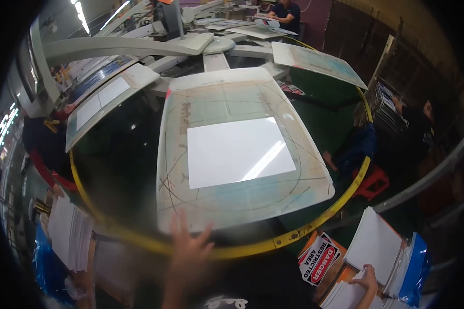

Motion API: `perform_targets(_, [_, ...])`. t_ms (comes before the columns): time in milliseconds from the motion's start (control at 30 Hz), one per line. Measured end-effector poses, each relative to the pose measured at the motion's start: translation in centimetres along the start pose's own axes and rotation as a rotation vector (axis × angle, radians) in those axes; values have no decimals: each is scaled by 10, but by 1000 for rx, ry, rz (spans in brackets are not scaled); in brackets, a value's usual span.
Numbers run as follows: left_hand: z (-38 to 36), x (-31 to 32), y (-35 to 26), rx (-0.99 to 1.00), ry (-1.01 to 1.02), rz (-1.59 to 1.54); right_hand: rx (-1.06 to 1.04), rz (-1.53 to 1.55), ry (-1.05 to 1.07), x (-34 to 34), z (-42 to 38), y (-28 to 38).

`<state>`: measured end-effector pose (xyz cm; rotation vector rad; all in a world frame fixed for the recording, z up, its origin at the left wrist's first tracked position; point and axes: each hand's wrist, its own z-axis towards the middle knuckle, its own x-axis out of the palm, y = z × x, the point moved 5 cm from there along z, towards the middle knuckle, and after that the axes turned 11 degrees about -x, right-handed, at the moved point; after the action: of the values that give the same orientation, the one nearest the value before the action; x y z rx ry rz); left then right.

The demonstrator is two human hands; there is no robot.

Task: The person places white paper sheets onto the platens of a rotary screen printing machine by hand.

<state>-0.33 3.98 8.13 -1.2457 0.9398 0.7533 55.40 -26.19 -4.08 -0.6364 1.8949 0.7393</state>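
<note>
My left hand (pixel 191 241), smeared by motion, is over the near left edge of a printing platen (pixel 227 98). Its fingers are spread and nothing shows in them. On the platen's worn, marked surface lies a glossy white sheet (pixel 237 152), flat and slightly askew. Down at the lower right, my right hand (pixel 365 280) has its fingers closed at the edge of a white sheet (pixel 374 244) on a stack. Beside that stack sits a "DANGER RESTRICTED AREA" sign (pixel 319 259), with blue plastic wrap (pixel 416 270) on the other side.
A yellow ring rail (pixel 263 250) curves around the machine. Other platens stand left (pixel 144 77) and right (pixel 319 62). More white sheets (pixel 69 232) are stacked at lower left. People work at the left, right and back; a red stool (pixel 374 183) is at right.
</note>
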Motion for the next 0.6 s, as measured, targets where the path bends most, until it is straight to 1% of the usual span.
perform_targets(33, [2, -6, -15, 14, 28, -26, -26, 30, -20, -4, -2, 1])
perform_targets(133, [5, -6, -35, 145, -15, -12, -90, 58, -37, -8, -6, 1])
perform_targets(200, [1, -7, -49, 151, 9, -35, -157, 85, -36, -6, -7, -15])
perform_targets(233, [0, -8, -54, 155, 18, -47, -206, 94, -122, -6, -14, -19])
perform_targets(333, [-2, -6, -63, 179, 47, 9, -225, 143, -167, -11, -24, -29])
perform_targets(367, [-2, -4, -66, 180, 84, -11, -115, 34, -237, -13, -27, -33])
perform_targets(467, [-3, 5, -73, 188, 200, -43, 45, 242, -65, -8, -12, -56])
perform_targets(500, [-3, 8, -75, 201, 239, -34, 45, 190, -72, -12, -11, -54])
perform_targets(600, [-4, 12, -80, 270, 292, 8, -21, 222, -295, -14, -5, -76])
